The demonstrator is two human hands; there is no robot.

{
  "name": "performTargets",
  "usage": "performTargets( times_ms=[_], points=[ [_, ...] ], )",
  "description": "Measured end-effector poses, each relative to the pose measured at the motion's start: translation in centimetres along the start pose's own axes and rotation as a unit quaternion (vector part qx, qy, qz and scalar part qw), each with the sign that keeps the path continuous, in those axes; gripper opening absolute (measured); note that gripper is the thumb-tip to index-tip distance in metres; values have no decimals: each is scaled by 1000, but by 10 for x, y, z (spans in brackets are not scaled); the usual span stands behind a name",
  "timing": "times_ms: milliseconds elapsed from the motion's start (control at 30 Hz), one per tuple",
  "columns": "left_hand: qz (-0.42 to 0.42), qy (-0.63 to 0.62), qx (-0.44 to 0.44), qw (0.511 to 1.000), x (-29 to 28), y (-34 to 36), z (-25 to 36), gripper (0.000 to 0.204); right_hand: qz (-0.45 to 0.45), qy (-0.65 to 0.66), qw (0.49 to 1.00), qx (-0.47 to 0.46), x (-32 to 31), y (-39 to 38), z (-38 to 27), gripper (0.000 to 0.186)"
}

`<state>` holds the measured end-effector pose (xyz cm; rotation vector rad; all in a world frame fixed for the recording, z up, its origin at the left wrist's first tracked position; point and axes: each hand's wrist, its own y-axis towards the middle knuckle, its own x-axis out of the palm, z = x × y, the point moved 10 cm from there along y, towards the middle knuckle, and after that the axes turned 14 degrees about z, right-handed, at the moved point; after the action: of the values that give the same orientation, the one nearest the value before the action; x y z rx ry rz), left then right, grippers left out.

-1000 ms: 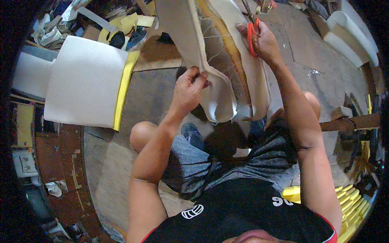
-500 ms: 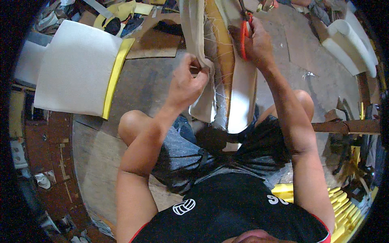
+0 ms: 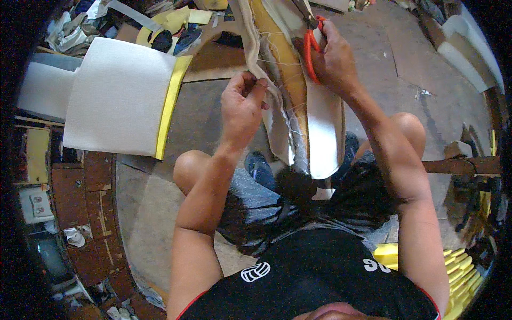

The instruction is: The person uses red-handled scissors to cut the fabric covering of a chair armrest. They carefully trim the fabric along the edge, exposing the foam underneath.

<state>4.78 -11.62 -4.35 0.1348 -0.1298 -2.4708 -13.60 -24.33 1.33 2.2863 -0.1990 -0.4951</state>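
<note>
Between my knees lies a long upholstered piece (image 3: 326,144) in pale fabric, running away from me. Its middle is open along its length, showing a brownish-yellow strip (image 3: 293,85) with loose white threads strung across it. My left hand (image 3: 242,106) pinches the thick fabric edge (image 3: 254,56) on the left side of the opening. In my right hand (image 3: 336,61) is a pair of scissors (image 3: 311,56) with orange-red handles, held over the right side of the piece. Their blades point away and to the left; the tips run out of the picture.
A white cushion panel (image 3: 120,96) with a yellow foam edge lies at the left. Scraps of foam and fabric (image 3: 170,26) heap up behind it. White padded parts (image 3: 464,61) stand far right, above a wooden bar (image 3: 461,166). Yellow foam strips (image 3: 458,274) are stacked lower right.
The view has shifted, moving the scene rightward. Against the piece, both hands sit farther left, and the scissors are tilted more to the left. My left hand still pinches the fabric edge.
</note>
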Motion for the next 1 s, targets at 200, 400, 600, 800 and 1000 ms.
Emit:
performTargets(
  times_ms=[200,400,600,800,1000],
  points=[
    [-40,-202,-140,968,-5,-5,-13,15,-3,15,1000,1,-2,1,-8,33],
    [-11,-140,-72,988,-19,-11,-4,27,-18,27,999,36,-2,2,-14,40],
    [21,38,77,996,-25,-19,14,33,13,35,999,-11,-5,2,-21,35],
    [-15,-78,1,997,-19,-18,2,22,3,41,999,16,-2,3,-25,34],
    [-11,-136,-29,990,-23,-18,-9,16,12,42,999,-9,1,3,-30,36]
  ],
)
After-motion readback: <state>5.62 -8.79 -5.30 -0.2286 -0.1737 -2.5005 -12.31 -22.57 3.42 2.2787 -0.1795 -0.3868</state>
